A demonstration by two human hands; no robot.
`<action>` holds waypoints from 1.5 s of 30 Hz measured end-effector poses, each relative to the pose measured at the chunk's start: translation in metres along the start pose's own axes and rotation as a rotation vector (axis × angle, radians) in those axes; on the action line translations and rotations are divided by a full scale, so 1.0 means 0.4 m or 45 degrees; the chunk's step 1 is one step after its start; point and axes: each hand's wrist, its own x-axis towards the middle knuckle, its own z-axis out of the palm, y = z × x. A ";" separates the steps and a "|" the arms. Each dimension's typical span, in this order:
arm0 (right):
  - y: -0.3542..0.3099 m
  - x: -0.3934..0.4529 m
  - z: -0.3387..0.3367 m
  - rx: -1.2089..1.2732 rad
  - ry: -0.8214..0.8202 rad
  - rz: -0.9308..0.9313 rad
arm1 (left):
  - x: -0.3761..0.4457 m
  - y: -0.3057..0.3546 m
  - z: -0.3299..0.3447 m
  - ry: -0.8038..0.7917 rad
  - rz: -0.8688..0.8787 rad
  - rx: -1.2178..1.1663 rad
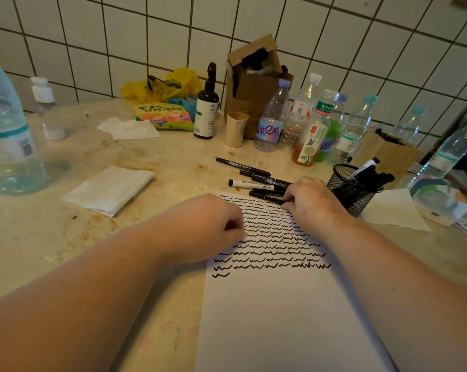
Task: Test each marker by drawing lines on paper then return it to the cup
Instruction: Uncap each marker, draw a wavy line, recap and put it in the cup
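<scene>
Right hand fingers apparently pinch a slim black marker; left hand curled empty on squiggled paper.

A beige, mottled stone desk, stained in spots, fills the lower view. From nine o'clock round to three o'clock rises a wall of square white tiles with dark grout. Light is soft and even, with faint shadows on the desk.

cup: showing black metal mesh
paper: looking matt white
worktop: showing mottled, stained stone
wall: showing glossy tile
</scene>
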 end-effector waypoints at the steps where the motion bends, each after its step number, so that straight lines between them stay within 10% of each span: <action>1: -0.003 -0.005 -0.005 0.017 0.003 0.007 | -0.001 0.002 -0.002 -0.003 -0.002 -0.009; 18: -0.117 -0.293 -0.109 1.981 -0.053 0.171 | -0.025 0.038 -0.033 0.031 0.151 -0.522; 26: -0.129 -0.323 -0.120 2.037 0.060 0.023 | -0.049 0.032 -0.071 -0.616 0.344 -0.963; 31: -0.128 -0.292 -0.107 2.244 0.312 0.504 | -0.040 0.054 -0.065 0.006 0.247 -0.136; 35: -0.075 -0.285 -0.110 2.301 0.259 0.518 | -0.045 0.028 -0.094 0.365 0.078 -0.235; 45: -0.133 -0.346 -0.020 1.859 -0.176 0.079 | -0.014 0.010 -0.024 0.003 0.078 0.172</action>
